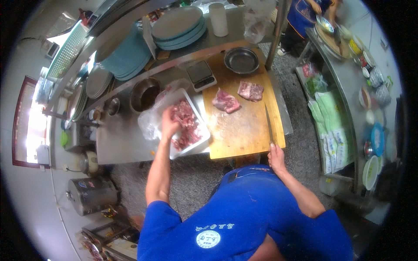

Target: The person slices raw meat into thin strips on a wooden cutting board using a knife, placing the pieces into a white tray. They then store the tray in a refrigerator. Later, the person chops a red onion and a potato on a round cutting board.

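My left hand (169, 124) is in a white plastic tray (204, 132) of cut raw meat (188, 127), its fingers on the pieces; whether it grips any cannot be told. My right hand (277, 158) is closed round the handle of a long-bladed knife (269, 124), at the near right corner of a wooden cutting board (241, 137). The blade lies over the board's right side, pointing away from me. Two chunks of raw meat, one (226, 101) nearer the middle and one (250, 91) farther right, rest on the board, apart from each other.
Behind the meat are a round dark metal pan (241, 60) and a digital kitchen scale (201, 75). Left of the tray are a plastic bag (148, 124) and a metal bowl (145, 94). Stacked blue-rimmed plates (178, 26) stand on the shelf. Another person (302, 16) works at the right counter.
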Motion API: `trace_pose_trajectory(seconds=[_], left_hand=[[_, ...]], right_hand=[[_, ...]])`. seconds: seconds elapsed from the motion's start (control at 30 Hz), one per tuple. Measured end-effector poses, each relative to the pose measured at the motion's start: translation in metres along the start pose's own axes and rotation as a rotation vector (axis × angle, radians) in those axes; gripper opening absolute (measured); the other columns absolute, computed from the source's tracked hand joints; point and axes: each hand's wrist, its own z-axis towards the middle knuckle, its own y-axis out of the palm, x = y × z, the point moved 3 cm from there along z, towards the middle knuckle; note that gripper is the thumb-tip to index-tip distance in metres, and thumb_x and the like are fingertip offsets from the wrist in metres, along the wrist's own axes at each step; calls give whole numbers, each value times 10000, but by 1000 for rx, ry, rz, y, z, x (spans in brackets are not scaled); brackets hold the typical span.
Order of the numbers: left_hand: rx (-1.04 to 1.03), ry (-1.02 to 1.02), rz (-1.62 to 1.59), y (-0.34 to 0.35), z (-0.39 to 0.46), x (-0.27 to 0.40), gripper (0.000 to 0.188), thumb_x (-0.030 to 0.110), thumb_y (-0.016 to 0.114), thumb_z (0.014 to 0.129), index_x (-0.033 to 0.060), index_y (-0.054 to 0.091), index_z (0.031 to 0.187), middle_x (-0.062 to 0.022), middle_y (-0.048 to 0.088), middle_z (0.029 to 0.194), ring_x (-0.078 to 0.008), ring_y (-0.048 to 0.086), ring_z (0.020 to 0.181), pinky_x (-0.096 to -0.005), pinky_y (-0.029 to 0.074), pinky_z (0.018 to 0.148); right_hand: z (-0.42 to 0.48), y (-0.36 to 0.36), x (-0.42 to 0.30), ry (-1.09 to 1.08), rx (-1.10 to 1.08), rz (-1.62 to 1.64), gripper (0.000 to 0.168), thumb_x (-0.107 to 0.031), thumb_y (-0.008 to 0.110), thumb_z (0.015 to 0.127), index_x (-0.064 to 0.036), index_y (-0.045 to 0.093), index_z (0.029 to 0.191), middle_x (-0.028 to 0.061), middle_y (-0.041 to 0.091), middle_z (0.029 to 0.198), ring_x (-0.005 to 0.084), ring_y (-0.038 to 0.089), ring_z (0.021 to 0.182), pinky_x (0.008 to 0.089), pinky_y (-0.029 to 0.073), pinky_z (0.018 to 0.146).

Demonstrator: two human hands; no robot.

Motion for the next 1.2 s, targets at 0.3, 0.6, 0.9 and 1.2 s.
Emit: trace_pose_trajectory(seconds=[0.3,0.6,0.9,1.2], left_hand=[[-141,230,716,64,-45,-3,515,159,654,827,130,685,1341,-148,601,1440,-413,477,1400,-605,320,1196],[-490,-274,1111,34,-28,23,362,164,641,868,160,745,1214,-189,746,1126,-381,715,1055,-495,583,912],[-149,-32,1049,102,40,88,188,134,646,861,7,737,965,-236,745,899,-441,729,855,-533,592,768],[-140,224,1127,281,44,126,756,365,820,800,126,531,1457,-265,380,1593,-457,493,1370,-543,459,1118]], right_hand=[[4,8,2,11,-32,-143,440,-445,547,1080,-39,618,927,38,569,668,143,536,594,358,462,564],[-1,-23,-14,196,-56,-200,471,-440,549,1075,4,595,923,94,588,672,207,611,594,407,513,495],[17,-64,-5,101,-31,-319,468,-439,529,1075,12,652,1078,167,662,755,297,669,651,456,530,656],[25,-104,-20,63,-63,-413,422,-411,530,1076,-8,592,971,190,675,749,373,684,692,509,523,669]])
